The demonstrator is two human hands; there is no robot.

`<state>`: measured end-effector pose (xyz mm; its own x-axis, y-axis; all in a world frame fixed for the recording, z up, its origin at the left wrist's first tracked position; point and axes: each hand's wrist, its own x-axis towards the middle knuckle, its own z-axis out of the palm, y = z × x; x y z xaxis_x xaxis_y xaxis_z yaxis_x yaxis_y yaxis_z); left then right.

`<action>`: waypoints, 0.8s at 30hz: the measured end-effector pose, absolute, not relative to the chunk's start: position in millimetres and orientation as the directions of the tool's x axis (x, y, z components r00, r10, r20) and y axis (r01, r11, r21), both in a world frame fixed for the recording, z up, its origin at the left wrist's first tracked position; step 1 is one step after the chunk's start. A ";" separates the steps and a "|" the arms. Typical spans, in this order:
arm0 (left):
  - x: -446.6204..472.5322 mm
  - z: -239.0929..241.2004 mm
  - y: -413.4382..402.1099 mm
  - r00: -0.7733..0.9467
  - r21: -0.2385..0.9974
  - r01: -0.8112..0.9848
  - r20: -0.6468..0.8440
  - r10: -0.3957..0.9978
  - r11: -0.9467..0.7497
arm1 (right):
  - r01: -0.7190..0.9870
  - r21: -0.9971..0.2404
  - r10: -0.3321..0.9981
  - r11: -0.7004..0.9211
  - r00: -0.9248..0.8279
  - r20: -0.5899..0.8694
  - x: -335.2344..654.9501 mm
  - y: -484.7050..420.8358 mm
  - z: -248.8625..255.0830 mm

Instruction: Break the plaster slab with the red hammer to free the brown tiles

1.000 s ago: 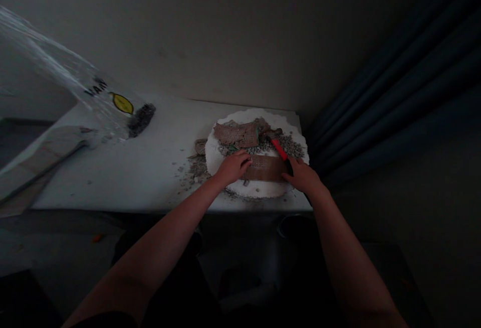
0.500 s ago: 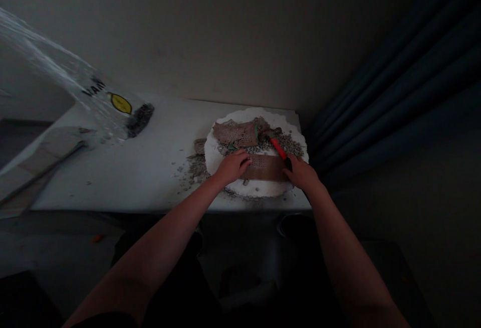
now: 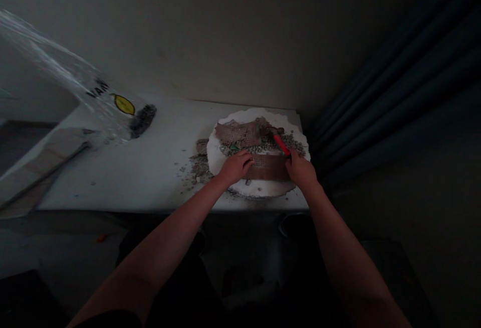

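My right hand point(image 3: 300, 170) is closed around the handle of a small red hammer point(image 3: 281, 144), whose dark head lies over grey crumbs to the upper left. Beneath and between my hands is a flat brown strip point(image 3: 269, 167) with small holes at its left part. My left hand point(image 3: 235, 166) grips the left end of this strip, fingers bent over it. Behind it, a cracked brown perforated slab point(image 3: 238, 134) rests among grey rubble point(image 3: 291, 143). All this lies on a round white board point(image 3: 263, 187) with a ragged edge.
The white table point(image 3: 139, 177) carries crumbs and a broken chunk point(image 3: 202, 146) left of the board. A clear plastic bag point(image 3: 108, 112) with a yellow logo and dark grit stands farther left, near a flat panel point(image 3: 45, 167). A dark curtain point(image 3: 394, 97) hangs at right.
My right hand has closed around the hammer handle, which its black end now disappears into. My left hand stays on the strip. The view has shifted slightly.
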<state>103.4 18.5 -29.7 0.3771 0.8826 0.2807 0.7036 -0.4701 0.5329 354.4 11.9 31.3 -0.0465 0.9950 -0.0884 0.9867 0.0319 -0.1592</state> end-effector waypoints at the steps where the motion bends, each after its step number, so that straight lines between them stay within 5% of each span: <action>1: 103.5 -30.2 18.3 0.375 0.534 0.702 0.285 0.882 -0.471 | 0.967 -0.250 0.996 0.041 -0.059 -0.065 359.3 9.2 31.6; 5: 104.1 -32.2 18.0 0.374 0.549 0.687 0.296 0.879 -0.477 | 0.760 -0.632 0.988 0.153 -0.139 0.072 369.5 -10.8 35.6; 8: 104.2 -33.3 17.7 0.369 0.552 0.688 0.292 0.882 -0.471 | 0.642 -0.746 0.978 0.176 -0.197 0.060 361.2 -33.5 44.4; 24: 107.6 -34.1 13.8 0.336 0.530 0.733 0.265 0.904 -0.427 | 0.625 -0.739 0.937 0.252 -0.348 0.025 348.8 -114.5 72.3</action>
<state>107.6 13.8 -34.1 0.3355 0.9041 0.2647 0.7329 -0.4271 0.5296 348.8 -114.5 72.3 -0.3478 0.9372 0.0248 0.6253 0.2516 -0.7387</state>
